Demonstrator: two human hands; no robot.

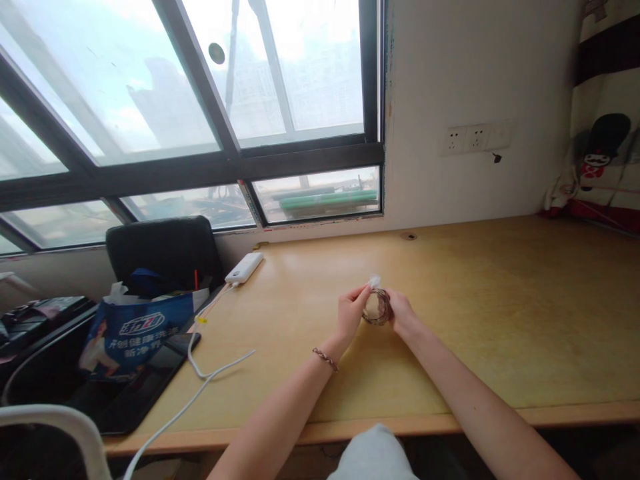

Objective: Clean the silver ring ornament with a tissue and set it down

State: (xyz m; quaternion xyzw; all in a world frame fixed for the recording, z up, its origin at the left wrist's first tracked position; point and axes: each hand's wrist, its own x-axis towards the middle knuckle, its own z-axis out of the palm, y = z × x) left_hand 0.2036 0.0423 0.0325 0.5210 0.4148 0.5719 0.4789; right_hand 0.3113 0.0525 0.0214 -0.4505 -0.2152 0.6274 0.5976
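Above the middle of the wooden table, a round brown patterned ring-shaped object (377,309) is held between both hands, its open middle facing the camera. My left hand (353,310) pinches its upper left side, close to a small piece of white, filmy material (374,282) at the top. The fingers of my right hand (399,310) close on its right side. A braided bracelet (325,359) is on my left wrist. What exactly the ring-shaped object is cannot be made out.
On the wooden table (500,300), a white power strip (245,268) lies at the back left, with a white cable (210,375) running forward. A blue bag (135,333), a black chair (163,250) and a dark flat panel (150,380) are at the left.
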